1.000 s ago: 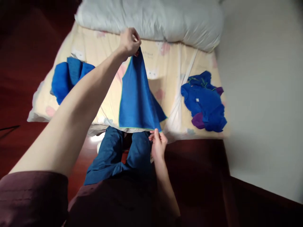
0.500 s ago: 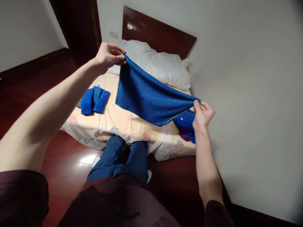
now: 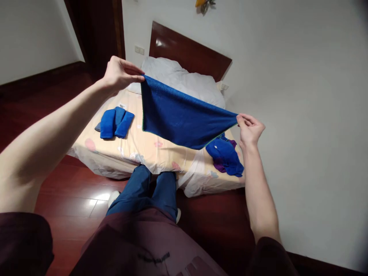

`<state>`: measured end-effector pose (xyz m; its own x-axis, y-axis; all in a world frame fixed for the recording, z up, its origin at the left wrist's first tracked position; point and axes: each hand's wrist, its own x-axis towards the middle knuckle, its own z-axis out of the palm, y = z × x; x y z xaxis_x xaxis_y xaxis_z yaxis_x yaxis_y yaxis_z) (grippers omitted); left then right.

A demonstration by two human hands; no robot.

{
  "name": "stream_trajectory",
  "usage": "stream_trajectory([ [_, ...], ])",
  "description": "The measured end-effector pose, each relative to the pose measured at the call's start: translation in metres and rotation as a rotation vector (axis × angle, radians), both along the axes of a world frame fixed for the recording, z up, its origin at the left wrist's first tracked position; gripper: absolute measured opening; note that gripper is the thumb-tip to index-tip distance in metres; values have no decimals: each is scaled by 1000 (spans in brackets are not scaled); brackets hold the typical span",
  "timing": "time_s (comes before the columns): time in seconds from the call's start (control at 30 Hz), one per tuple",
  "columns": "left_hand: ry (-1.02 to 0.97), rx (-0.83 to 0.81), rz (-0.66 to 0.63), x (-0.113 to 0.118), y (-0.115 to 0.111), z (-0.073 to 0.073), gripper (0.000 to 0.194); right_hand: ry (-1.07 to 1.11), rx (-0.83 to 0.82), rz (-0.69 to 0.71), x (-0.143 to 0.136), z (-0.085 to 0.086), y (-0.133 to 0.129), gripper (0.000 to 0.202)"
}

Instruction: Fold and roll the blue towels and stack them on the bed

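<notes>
A blue towel [image 3: 184, 113] with green edging hangs stretched in the air above the bed. My left hand [image 3: 122, 74] pinches its upper left corner between thumb and fingers. At the upper right corner, my right hand [image 3: 249, 129] grips the cloth, lower than the left one. Folded blue cloths [image 3: 116, 123] lie side by side on the bed's left part, with a greyish one partly under them. A crumpled pile of blue and purple cloths [image 3: 227, 155] rests at the right, partly behind the held towel.
The bed [image 3: 163, 153] has a cream flowered sheet and stands right in front of my legs. A white quilt [image 3: 172, 76] is heaped by the dark wooden headboard [image 3: 189, 48]. On the right rises a white wall [image 3: 310, 115]. Reddish floorboards [image 3: 71, 199] show at left.
The towel's top edge is pulled straighter, and my hands are slightly farther apart. The view has tilted up a little, and more of the crumpled pile shows.
</notes>
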<state>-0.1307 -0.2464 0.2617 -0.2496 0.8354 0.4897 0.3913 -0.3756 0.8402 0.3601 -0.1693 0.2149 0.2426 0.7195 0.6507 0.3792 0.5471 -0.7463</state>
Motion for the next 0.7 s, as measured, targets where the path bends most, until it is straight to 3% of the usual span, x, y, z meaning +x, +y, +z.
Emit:
stream_trajectory([
  [0.17,76,-72,33,0,-28,-8,58,-56,-70,45,12,-5,-26,32],
  [0.4,114,-229,-63,-14,-59,-34,44,-213,-246,124,37,-22,-69,37],
  [0.53,61,-368,-110,-23,-57,-47,47,-203,-338,141,42,-25,-73,40],
  [0.7,58,-491,-121,-28,-34,-69,48,-181,-462,188,36,-34,-51,46],
])
